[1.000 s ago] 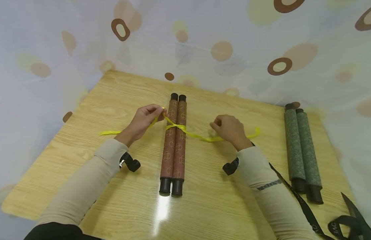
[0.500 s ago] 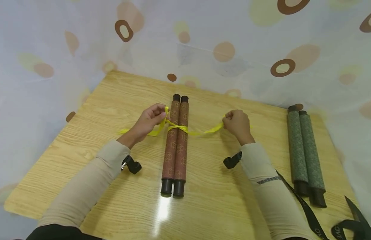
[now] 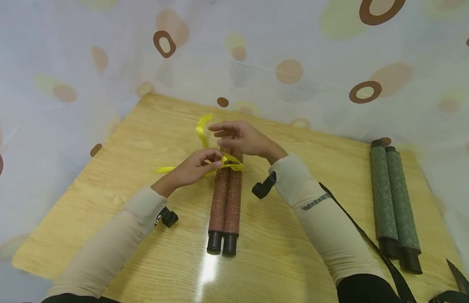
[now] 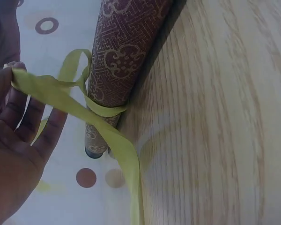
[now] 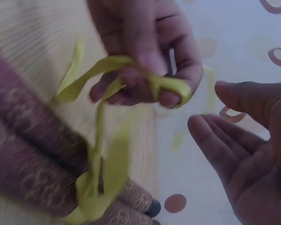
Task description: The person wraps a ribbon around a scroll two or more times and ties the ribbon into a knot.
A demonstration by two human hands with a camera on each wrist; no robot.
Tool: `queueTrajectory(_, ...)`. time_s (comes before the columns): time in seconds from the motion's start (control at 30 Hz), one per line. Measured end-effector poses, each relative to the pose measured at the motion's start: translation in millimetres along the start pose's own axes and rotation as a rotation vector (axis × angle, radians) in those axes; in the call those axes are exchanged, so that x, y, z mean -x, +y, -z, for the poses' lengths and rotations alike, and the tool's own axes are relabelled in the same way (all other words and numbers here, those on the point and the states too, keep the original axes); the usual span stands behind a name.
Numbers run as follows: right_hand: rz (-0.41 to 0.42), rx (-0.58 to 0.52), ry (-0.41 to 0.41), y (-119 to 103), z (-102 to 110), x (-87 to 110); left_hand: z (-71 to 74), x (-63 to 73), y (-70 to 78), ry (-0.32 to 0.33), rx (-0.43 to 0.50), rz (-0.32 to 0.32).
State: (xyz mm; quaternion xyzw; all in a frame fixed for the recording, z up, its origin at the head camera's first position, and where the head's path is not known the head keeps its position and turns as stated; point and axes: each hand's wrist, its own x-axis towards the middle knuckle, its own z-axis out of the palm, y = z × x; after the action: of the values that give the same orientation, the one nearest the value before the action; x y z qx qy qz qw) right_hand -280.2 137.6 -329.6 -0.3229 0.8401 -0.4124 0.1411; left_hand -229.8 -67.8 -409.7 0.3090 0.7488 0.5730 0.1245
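Observation:
Two reddish-brown patterned scrolls [image 3: 225, 202] with black end knobs lie side by side on the wooden table, a yellow ribbon [image 4: 113, 140] crossing round their middle. My left hand [image 3: 193, 169] pinches a looped part of the ribbon between thumb and fingers, just left of the crossing. Over the upper part of the scrolls, my right hand [image 3: 246, 136] is held with fingers extended and thumb apart. The right wrist view shows no ribbon between its fingers. One loose ribbon end stands up beyond the left hand; another trails left on the table, partly behind that hand.
Two green scrolls [image 3: 387, 202] with black knobs lie at the right of the table [image 3: 162, 252]. A black ribbon [image 3: 386, 261] runs beneath the right forearm toward the front right corner. A white spotted sheet [image 3: 128, 50] hangs behind the table.
My right hand let go of the right ribbon end after bringing it leftward over the scrolls. That end is now beyond the left hand, which has moved slightly right and down toward the crossing.

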Motion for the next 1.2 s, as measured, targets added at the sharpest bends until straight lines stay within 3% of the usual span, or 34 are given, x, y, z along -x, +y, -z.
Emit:
queueTrajectory(0.07,-0.028,0.003,-0.047,1.1,2.2,11.1,-0.2,-3.0,4.6,-0.023,-0.029,0.0)
queueTrajectory(0.27,-0.069,0.125,-0.047,6.3,10.4,34.3,1.8,-15.2,12.2,-0.002,-0.046,0.001)
queueTrajectory(0.57,-0.037,0.191,-0.019,6.7,9.3,33.9,-5.2,-28.6,17.2,0.061,-0.161,-0.014)
queueTrajectory(0.73,-0.039,0.238,0.009,4.8,7.1,34.2,-0.6,-30.7,12.3,0.083,-0.169,0.006)
queueTrajectory(0.83,-0.081,0.248,0.049,4.2,5.3,35.0,11.7,-25.0,-2.3,0.085,-0.278,0.071)
queueTrajectory(0.97,-0.13,0.254,0.084,3.3,3.8,35.5,33.0,-8.6,-26.2,0.035,-0.639,0.185)
queueTrajectory(1.07,-0.146,0.279,0.1,2.5,2.9,35.5,44.2,1.0,-36.4,0.001,-0.821,0.208)
queueTrajectory(1.13,-0.156,0.306,0.115,1.9,1.6,35.4,48.8,4.6,-36.5,0.016,-0.841,0.195)
queueTrajectory(1.2,-0.172,0.324,0.132,1.1,-0.4,34.5,52.4,8.2,-29.0,0.032,-0.797,0.21)
